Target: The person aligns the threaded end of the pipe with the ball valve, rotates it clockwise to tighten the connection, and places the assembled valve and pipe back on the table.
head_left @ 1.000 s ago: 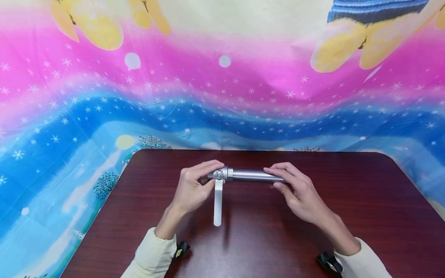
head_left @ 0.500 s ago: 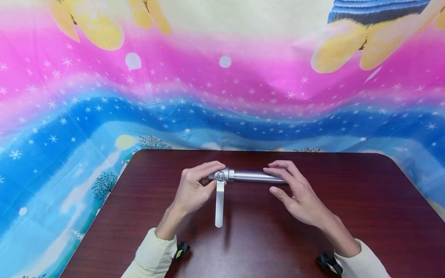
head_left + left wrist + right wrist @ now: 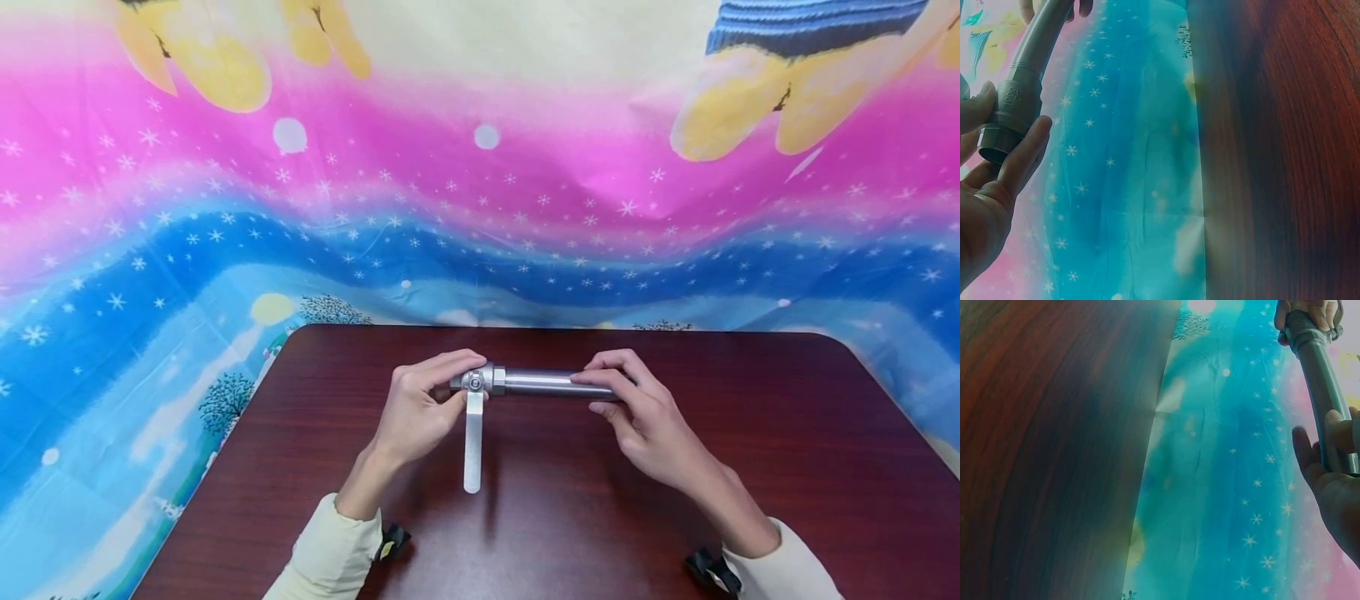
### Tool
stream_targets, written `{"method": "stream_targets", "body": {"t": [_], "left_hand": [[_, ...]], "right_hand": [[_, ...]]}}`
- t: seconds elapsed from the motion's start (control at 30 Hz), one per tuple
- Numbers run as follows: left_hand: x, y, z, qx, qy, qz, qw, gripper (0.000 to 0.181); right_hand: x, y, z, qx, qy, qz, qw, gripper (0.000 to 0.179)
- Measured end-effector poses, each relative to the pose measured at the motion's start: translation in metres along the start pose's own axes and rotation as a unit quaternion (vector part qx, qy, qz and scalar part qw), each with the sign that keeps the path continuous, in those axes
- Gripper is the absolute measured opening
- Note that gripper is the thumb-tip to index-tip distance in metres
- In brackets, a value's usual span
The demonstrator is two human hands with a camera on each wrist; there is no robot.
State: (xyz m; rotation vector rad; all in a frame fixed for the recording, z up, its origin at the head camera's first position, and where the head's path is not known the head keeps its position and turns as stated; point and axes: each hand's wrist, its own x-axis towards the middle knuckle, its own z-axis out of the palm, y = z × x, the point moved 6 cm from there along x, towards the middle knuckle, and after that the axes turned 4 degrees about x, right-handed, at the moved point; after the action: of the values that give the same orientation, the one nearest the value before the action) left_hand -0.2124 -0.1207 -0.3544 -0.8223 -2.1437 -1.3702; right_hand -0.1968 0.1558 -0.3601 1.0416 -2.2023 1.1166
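Observation:
In the head view my left hand (image 3: 415,410) grips a silver ball valve (image 3: 487,377) between thumb and fingers. Its flat lever handle (image 3: 472,442) points down toward me. From the valve's hex end a smooth metal pipe (image 3: 536,382) runs to the right, level above the table. My right hand (image 3: 651,427) holds the pipe's far end, fingers over the top and thumb below, covering its tip. The left wrist view shows the valve's round open end (image 3: 997,153) and raised lettering on its body. In the right wrist view, the thumb (image 3: 1338,428) lies along the pipe.
Below the hands is a dark red-brown wooden table (image 3: 570,517) with rounded far corners. Behind it hangs a pink and blue cloth (image 3: 450,225) printed with snowflakes. Black straps (image 3: 712,571) sit at both wrists, beside cream sleeves (image 3: 330,542).
My right thumb moved away from the pipe half a second ago and is now back against its underside. The left hand and valve have hardly moved.

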Motion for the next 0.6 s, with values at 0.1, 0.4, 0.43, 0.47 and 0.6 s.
{"method": "stream_targets", "body": {"t": [0.1,0.4,0.43,0.47,0.6], "left_hand": [[0.0005,0.0004,-0.0001,0.001,0.000,0.002,1.0000,0.044],[0.0009,0.0014,-0.0010,0.004,0.000,0.004,1.0000,0.044],[0.0008,0.0012,-0.0010,0.005,0.000,0.005,1.0000,0.045],[0.0008,0.0013,-0.0012,0.006,0.000,0.005,1.0000,0.045],[0.0008,0.0013,-0.0015,0.009,-0.001,0.004,1.0000,0.045]], "right_hand": [[0.0006,-0.0004,-0.0012,0.003,0.001,0.008,1.0000,0.052],[0.0011,0.0014,-0.0012,0.009,0.001,0.032,0.9994,0.053],[0.0009,0.0015,-0.0011,0.009,0.000,0.032,0.9994,0.053],[0.0008,0.0016,-0.0011,0.009,-0.001,0.032,0.9995,0.054],[0.0004,0.0018,-0.0012,0.007,-0.002,0.028,0.9996,0.053]]}}
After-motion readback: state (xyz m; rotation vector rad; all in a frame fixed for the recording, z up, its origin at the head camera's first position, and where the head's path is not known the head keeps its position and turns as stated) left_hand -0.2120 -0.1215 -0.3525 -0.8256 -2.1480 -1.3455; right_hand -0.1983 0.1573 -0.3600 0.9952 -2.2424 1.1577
